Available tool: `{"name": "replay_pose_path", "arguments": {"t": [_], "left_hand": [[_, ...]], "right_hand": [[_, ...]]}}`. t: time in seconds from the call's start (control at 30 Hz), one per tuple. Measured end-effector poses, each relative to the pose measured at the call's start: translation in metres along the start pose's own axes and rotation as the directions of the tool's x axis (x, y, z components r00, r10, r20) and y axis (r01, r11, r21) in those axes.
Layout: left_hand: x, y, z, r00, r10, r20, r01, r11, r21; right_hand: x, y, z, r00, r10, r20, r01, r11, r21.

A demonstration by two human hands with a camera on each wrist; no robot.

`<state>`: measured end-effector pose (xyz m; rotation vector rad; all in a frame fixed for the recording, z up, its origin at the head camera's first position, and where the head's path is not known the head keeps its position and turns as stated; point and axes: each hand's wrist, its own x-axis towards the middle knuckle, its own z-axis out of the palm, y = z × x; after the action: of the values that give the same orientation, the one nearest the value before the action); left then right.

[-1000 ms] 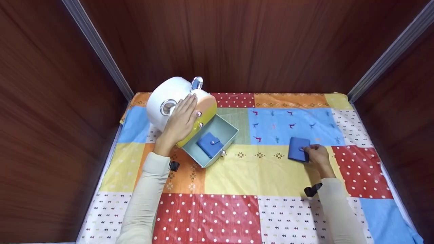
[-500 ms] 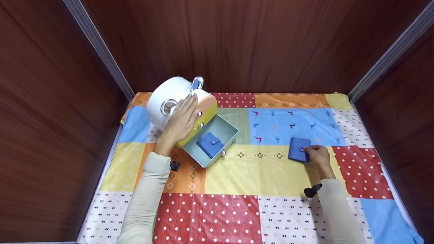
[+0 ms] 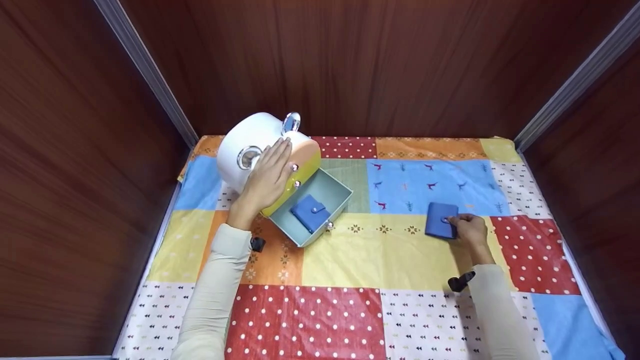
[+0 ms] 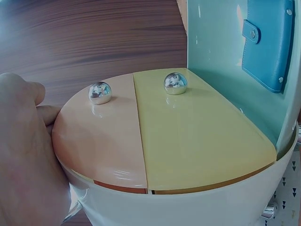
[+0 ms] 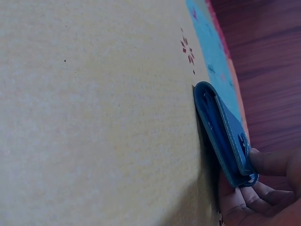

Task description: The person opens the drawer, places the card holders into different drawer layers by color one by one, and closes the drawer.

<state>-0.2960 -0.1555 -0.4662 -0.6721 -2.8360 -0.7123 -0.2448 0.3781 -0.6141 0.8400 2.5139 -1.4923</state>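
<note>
A white rounded drawer box (image 3: 250, 132) with a peach and a yellow drawer front stands at the back left. Its mint green drawer (image 3: 337, 187) is pulled out, and a blue snap wallet (image 3: 310, 212) lies inside. My left hand (image 3: 266, 177) rests on top of the box with fingers straight; the left wrist view shows it beside the peach front (image 4: 108, 141). Over on the right, my right hand (image 3: 470, 231) pinches the edge of another blue snap wallet (image 3: 440, 220), thumb near its clasp. In the right wrist view this folded wallet (image 5: 223, 136) lies at the cloth, fingers partly under it.
A patchwork cloth (image 3: 350, 255) covers the table. Dark wood-grain panels (image 3: 350, 65) close in the back and both sides, with metal strips at the corners. A round chrome piece (image 3: 291, 123) stands up from the box. Small chrome knobs (image 3: 297, 184) stick out from the drawer fronts.
</note>
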Motion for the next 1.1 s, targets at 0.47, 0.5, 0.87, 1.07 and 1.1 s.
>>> {"name": "replay_pose_path", "arguments": {"t": [0.47,0.5,0.87,1.07,1.1], "left_hand": [[0.002,0.000,-0.001,1.000,0.001,0.007,-0.001,1.000,0.018],[0.002,0.000,-0.001,1.000,0.002,0.006,-0.002,1.000,0.018],[0.001,-0.001,0.000,1.000,-0.011,0.005,0.011,1.000,0.015],[0.000,0.000,0.000,1.000,-0.018,0.017,0.018,1.000,0.014],[0.001,0.000,0.000,1.000,-0.017,0.017,0.017,1.000,0.014]], "right_hand": [[-0.001,-0.008,-0.003,0.999,0.005,-0.044,-0.003,0.999,0.051],[-0.001,-0.009,-0.003,0.999,0.003,-0.044,-0.001,0.999,0.053],[-0.007,-0.020,-0.002,0.998,-0.050,-0.044,0.053,0.996,0.068],[-0.011,-0.027,-0.002,0.998,-0.055,-0.029,0.056,0.997,0.049],[-0.011,-0.028,-0.002,0.998,-0.060,-0.032,0.061,0.997,0.041]]}}
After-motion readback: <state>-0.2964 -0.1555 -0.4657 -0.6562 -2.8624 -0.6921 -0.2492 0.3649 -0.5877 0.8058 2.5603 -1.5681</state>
